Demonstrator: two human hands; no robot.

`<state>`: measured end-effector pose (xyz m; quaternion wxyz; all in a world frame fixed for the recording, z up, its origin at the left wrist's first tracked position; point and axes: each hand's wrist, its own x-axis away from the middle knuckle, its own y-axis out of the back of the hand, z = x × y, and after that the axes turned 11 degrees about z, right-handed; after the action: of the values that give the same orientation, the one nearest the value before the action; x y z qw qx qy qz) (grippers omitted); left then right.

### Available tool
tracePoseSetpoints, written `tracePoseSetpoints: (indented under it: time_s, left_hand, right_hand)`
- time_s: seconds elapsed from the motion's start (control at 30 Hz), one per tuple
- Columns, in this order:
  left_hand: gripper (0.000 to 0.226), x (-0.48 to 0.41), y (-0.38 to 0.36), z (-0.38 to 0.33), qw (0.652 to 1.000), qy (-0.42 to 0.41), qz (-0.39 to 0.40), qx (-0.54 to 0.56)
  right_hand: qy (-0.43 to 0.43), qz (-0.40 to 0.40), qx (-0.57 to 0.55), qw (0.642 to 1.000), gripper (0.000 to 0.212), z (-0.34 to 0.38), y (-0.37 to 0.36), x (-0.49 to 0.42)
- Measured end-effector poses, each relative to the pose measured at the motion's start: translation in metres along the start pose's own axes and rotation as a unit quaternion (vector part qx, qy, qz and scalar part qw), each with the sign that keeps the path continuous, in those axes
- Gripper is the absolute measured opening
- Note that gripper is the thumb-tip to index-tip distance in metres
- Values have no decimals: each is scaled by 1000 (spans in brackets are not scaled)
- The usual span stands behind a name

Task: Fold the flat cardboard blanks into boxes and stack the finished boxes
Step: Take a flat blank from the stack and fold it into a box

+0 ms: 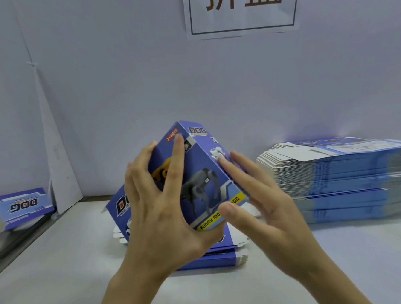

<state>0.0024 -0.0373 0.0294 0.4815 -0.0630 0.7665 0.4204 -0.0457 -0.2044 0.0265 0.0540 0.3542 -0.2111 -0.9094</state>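
Left edge of frame, mid-height: finished box (23,209) lying flat, blue, "DOG" lettering upside down, beyond a dark strip along the edge of the bench (61,282). Well apart from everything else.

Centre of frame: left grip (162,222) seen from the back, fingers (179,148) spread wide across the printed front of the box (196,176), thumb tucked under its lower edge. Gripping the box.

Box itself folded up into shape, tilted, one corner pointing up, held clear of the bench. Grey and yellow toy dogs on the front, yellow strip along the bottom.

Directly beneath, low in the centre: low pile of blanks (215,256), flat on the bench, partly hidden by both wrists.

Just right of centre: right grip (269,213), fingers straight and laid flat against the box's right side panel, thumb tip touching the front near the yellow strip. Not curled round anything; pressing only.

Upper right of centre: paper sign (243,4) on the pale wall (116,74), two large dark characters in a thin frame, top cut off.

Right edge, mid-height: tall pile of blanks (353,183), many layers, white flaps showing at its near-left corner, resting on the bench.
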Motion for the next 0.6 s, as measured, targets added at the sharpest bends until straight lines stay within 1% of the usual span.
tracePoseSetpoints:
  time_s: [0.1,0.17,0.23,0.33,0.37,0.4,0.43,0.47,0.53,0.57,0.6]
  left_hand:
    - [107,0,2,3,1000,-4,4,-17]
    - [107,-2,5,4,1000,-16,19,-8]
    - [109,-5,6,3,999,-33,41,9]
    - [116,-7,12,2,995,-68,72,30]
    - [118,-7,16,3,993,-74,74,56]
    - [118,-8,21,4,990,-69,69,97]
    - [115,-8,26,4,984,-51,61,160]
    - [109,-8,31,1,970,-19,51,238]
    - [95,-9,34,-7,919,50,48,388]
    - [85,-9,32,-12,897,68,46,434]
    - [73,-8,30,-15,884,74,37,460]
  right_hand:
    - [11,-15,10,1000,41,-3,-12,-1]
    - [-6,-23,-36,999,45,-5,-16,-1]
    - [-23,-49,-73,996,50,-3,-19,-2]
    - [0,-91,-145,985,60,-2,-13,-3]
    - [11,-96,-134,986,63,1,-8,-3]
    - [31,-95,-91,991,66,4,-2,-3]
    - [57,-93,-25,994,68,7,4,-3]
    - [92,-90,49,990,70,9,8,-3]
    - [153,-94,173,968,71,11,12,-2]
    - [168,-101,210,958,74,11,12,-3]
    - [170,-113,223,953,79,10,10,-3]
